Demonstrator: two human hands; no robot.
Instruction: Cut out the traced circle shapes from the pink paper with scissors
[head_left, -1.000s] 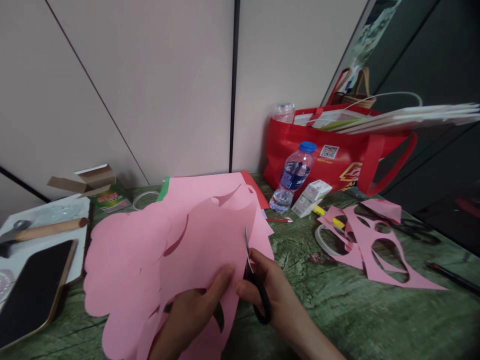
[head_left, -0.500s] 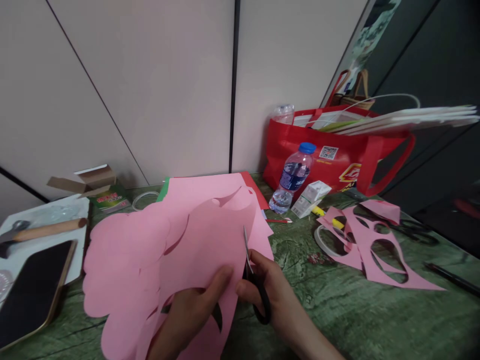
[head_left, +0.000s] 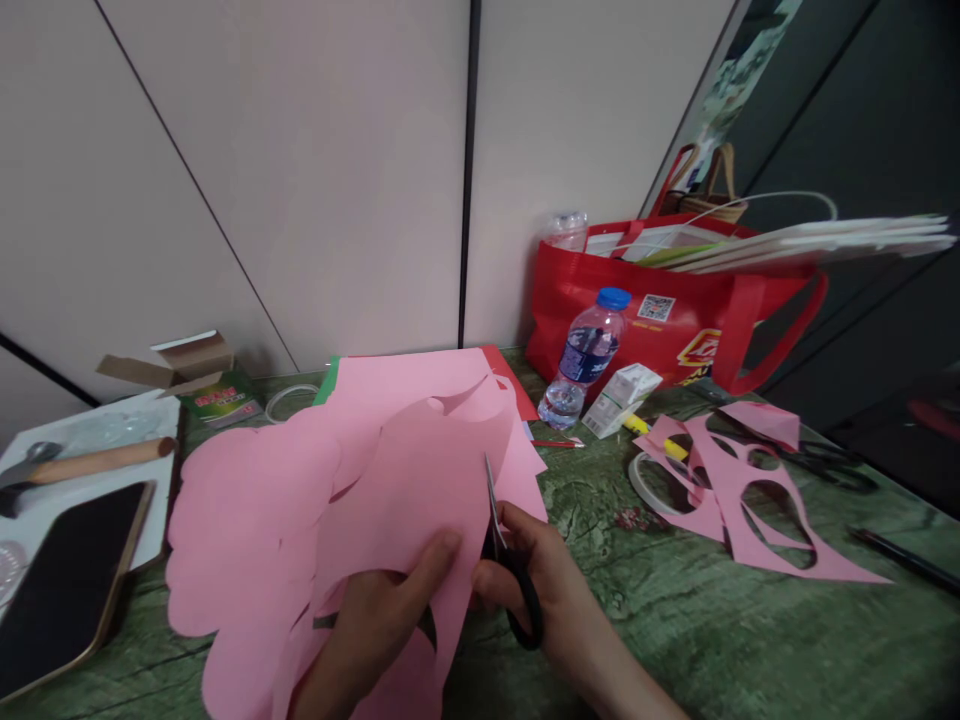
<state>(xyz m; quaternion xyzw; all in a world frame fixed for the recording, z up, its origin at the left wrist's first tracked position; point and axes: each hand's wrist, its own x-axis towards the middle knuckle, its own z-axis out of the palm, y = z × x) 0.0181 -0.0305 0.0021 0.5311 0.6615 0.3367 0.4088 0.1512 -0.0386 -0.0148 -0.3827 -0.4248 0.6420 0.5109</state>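
Note:
My left hand (head_left: 390,620) grips a sheet of pink paper (head_left: 420,470), thumb on top and the other fingers underneath, out of sight. Curved gaps are cut in this sheet near the hand. In my right hand (head_left: 529,565) is a pair of scissors (head_left: 517,590) with black handles. Their narrow blades point up and away, at the sheet's right edge; the lower blade is partly hidden. Left of the sheet lies a pink paper shape (head_left: 247,520) with a scalloped outline. More pink paper (head_left: 420,370) lies behind, over red and green sheets.
Pink offcuts (head_left: 727,490) with holes, a tape roll (head_left: 652,485) and a dark pen (head_left: 907,560) lie right. A bottle (head_left: 589,355), small carton (head_left: 622,398) and red bag (head_left: 675,310) stand behind. Left are a phone (head_left: 71,580), hammer (head_left: 97,462) and opened box (head_left: 217,390).
The held sheet and my left hand have shifted very slightly. The scissors stay at the sheet's right edge, almost unmoved.

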